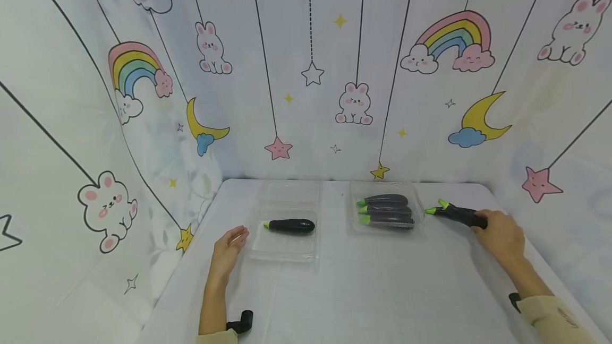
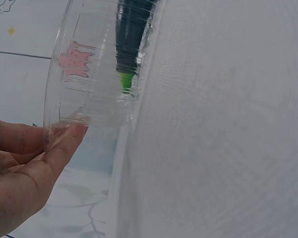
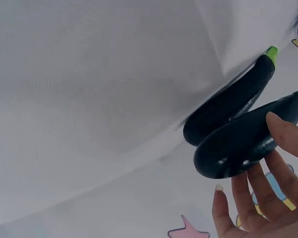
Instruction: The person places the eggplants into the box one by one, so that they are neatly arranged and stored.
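My left hand (image 1: 227, 254) is at the left edge of an opened clear plastic container (image 1: 282, 254). In the left wrist view its thumb and fingers pinch the container's thin rim. One dark eggplant (image 1: 291, 225) with a green stem lies inside, stem to the left. At the right of the table, my right hand (image 1: 502, 235) grips a glossy eggplant (image 3: 238, 144), thumb on one side and fingers on the other. A second eggplant (image 3: 228, 104) lies close against it on the white cloth; in the head view the two overlap, green stems pointing left.
Between the hands, a second clear container (image 1: 355, 227) holds three eggplants (image 1: 386, 210) side by side. White cloth (image 1: 354, 296) covers the table. A curtain (image 1: 315, 115) printed with rabbits, stars and rainbows stands behind and along both sides.
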The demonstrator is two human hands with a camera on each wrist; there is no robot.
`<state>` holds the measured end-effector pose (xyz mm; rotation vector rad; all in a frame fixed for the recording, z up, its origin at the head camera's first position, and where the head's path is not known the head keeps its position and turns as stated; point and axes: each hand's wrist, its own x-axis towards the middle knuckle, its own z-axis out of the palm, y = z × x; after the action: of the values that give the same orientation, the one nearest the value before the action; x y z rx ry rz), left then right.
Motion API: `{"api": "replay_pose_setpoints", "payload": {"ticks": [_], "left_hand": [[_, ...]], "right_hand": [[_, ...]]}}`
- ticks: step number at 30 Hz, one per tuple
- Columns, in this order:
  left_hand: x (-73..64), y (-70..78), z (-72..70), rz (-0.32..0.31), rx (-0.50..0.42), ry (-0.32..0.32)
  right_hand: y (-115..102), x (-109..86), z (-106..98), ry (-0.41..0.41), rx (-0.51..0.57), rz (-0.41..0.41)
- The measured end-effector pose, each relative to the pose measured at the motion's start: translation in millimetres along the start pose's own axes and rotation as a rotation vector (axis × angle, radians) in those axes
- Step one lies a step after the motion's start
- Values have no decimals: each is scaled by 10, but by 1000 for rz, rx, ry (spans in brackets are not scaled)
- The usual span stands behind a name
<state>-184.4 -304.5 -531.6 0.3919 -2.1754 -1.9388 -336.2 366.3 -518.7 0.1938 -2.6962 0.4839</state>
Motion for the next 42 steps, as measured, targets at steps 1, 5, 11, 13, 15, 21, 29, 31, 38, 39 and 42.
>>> {"api": "replay_pose_setpoints", "payload": {"ticks": [1, 5, 11, 13, 15, 21, 29, 31, 38, 39, 42], "left_hand": [[0, 0, 0, 0, 0, 0], [2, -8, -4, -2, -2, -5], [-3, -5, -4, 0, -8, -8], [-5, -4, -4, -1, -8, -8], [-7, -4, -5, -3, -7, -7], [-6, -2, -7, -7, 5, -5], [4, 5, -5, -8, 23, -1], [1, 8, -5, -6, 22, -1], [6, -6, -2, -6, 6, -5], [5, -5, -1, -5, 6, -6], [4, -7, -3, -3, 8, -5]], "right_hand": [[-10, 4, -10, 5, 3, 1], [-50, 7, -40, 19, 25, 11], [-77, 6, -61, 25, 51, 21], [-87, 10, -73, 28, 59, 17], [-106, 14, -89, 29, 67, 13], [-183, 26, -139, 41, 76, 11], [-396, 5, -199, 53, 91, 5], [-443, -3, -195, 58, 90, 1], [-592, -35, -187, 74, 102, -6], [-615, -40, -192, 73, 106, -9], [-692, -46, -205, 70, 107, -16]]}}
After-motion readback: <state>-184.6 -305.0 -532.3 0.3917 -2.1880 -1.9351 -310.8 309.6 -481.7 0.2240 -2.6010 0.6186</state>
